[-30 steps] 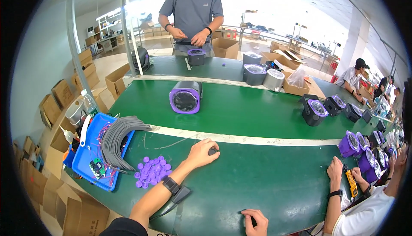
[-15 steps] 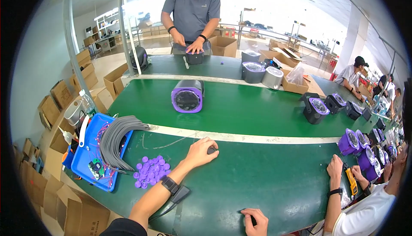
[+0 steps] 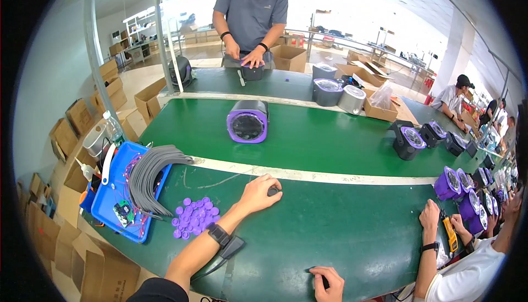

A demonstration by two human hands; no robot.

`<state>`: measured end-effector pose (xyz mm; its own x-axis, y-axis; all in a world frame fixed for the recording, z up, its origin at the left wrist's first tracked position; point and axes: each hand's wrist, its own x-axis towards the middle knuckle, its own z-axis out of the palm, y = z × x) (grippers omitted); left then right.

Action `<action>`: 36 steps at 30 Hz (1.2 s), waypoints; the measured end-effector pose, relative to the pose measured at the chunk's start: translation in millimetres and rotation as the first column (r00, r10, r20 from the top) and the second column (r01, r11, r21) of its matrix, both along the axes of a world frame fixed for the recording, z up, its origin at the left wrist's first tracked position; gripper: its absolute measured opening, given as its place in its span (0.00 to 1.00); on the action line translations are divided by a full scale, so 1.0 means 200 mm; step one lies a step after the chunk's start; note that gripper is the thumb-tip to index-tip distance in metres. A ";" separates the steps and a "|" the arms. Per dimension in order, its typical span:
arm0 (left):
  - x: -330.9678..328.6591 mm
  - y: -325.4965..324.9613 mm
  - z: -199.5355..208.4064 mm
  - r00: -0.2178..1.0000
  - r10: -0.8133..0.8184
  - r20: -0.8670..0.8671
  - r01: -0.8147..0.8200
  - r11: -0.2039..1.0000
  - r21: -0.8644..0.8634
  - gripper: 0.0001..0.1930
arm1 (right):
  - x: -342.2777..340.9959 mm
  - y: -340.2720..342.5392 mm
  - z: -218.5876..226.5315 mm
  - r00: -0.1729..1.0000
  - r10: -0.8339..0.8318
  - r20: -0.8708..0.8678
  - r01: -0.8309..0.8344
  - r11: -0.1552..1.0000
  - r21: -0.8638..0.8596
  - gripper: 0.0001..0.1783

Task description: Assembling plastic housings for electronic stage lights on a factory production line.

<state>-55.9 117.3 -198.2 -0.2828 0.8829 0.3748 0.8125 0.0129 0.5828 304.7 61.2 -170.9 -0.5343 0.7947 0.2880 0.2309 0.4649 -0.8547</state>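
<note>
My left hand (image 3: 258,192) rests palm down on the green table (image 3: 341,230), fingers curled over a small dark part (image 3: 273,191) at its fingertips. A dark band with a small device sits on that wrist (image 3: 221,236). My right hand (image 3: 328,283) lies at the table's near edge, fingers closed around a small dark object. A pile of small purple round caps (image 3: 193,216) lies left of my left forearm. A black and purple housing (image 3: 247,122) lies on its side on the green conveyor belt (image 3: 330,142) beyond.
A blue tray (image 3: 113,214) at the left holds grey strips (image 3: 151,175) and wired parts. Across the belt a person (image 3: 252,16) presses on a dark unit. Another person's hands (image 3: 440,225) work at the right, near purple housings (image 3: 456,189). Cardboard boxes line the floor at left.
My hands have stayed in place. The housing on the belt has drifted slightly, and the person opposite has leaned over the unit on the far table.
</note>
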 end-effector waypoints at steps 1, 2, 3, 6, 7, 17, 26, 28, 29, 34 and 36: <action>0.00 0.00 0.00 1.000 -0.003 -0.004 0.003 1.000 0.001 0.12 | 0.00 0.00 0.00 1.000 0.001 0.004 -0.001 1.000 -0.003 0.08; 0.00 0.00 0.00 1.000 -0.005 -0.008 0.005 1.000 0.003 0.12 | 0.00 0.00 0.00 1.000 0.005 0.007 -0.005 1.000 -0.003 0.08; 0.00 0.00 0.00 1.000 0.002 -0.003 -0.002 1.000 0.001 0.12 | 0.00 0.00 0.00 1.000 0.005 0.005 -0.004 1.000 -0.008 0.09; 0.00 0.01 0.00 1.000 -0.001 -0.003 0.001 1.000 0.025 0.12 | 0.00 0.00 0.02 1.000 0.008 0.016 -0.008 1.000 -0.029 0.09; 0.00 0.01 0.00 1.000 -0.005 -0.006 0.005 1.000 0.029 0.12 | 0.00 0.00 0.03 1.000 0.005 0.022 -0.004 0.999 -0.044 0.09; -0.01 0.02 -0.04 1.000 0.007 0.026 -0.008 0.999 0.031 0.12 | -0.02 0.00 0.01 0.997 0.029 0.075 -0.030 1.000 0.008 0.08; -0.01 0.03 -0.09 0.995 -0.020 0.096 0.010 0.995 0.102 0.11 | -0.03 -0.04 -0.02 0.991 0.000 0.136 -0.006 0.999 0.042 0.08; -0.01 0.03 -0.09 0.993 -0.036 0.113 0.023 0.994 0.110 0.11 | -0.04 -0.03 -0.03 0.989 -0.031 0.144 0.014 0.993 0.119 0.07; 0.00 0.03 -0.08 0.993 -0.029 0.114 0.018 0.995 0.099 0.11 | -0.03 -0.04 -0.03 0.989 -0.032 0.145 0.014 0.993 0.121 0.07; 0.00 0.05 -0.09 0.994 -0.032 0.103 0.022 0.995 0.099 0.10 | -0.04 -0.04 -0.02 0.988 -0.049 0.149 0.035 0.995 0.096 0.08; -0.01 0.04 -0.09 0.991 -0.028 0.134 0.012 0.993 0.113 0.10 | -0.03 -0.04 -0.03 0.988 -0.061 0.145 0.050 0.996 0.078 0.08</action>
